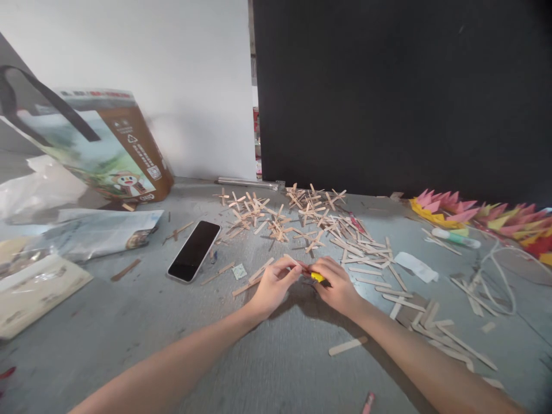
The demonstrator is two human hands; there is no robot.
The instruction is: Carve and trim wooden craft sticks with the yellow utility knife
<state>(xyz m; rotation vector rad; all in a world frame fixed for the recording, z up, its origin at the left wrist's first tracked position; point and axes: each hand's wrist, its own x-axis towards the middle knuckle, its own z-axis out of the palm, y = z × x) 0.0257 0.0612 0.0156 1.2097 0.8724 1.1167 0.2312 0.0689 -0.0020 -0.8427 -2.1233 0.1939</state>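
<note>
Near the middle of the table my left hand (276, 283) is closed, pinching a small wooden craft stick (293, 261) between thumb and fingers. My right hand (335, 284) is closed just beside it, holding a small yellow object (318, 276) whose kind I cannot make out. The fingertips of both hands almost meet, and something reddish shows between them. Behind the hands lies a heap of craft sticks joined into crosses and stars (276, 221). Loose craft sticks (362, 247) spread to the right of my right hand.
A phone (194, 252) lies left of my left hand. Further left are a printed bag (125, 149) and plastic packets (103, 233). At the right are a glue stick (456, 237), a white cable (513, 287) and folded pink and yellow paper (448, 210). A black panel (388, 98) stands behind.
</note>
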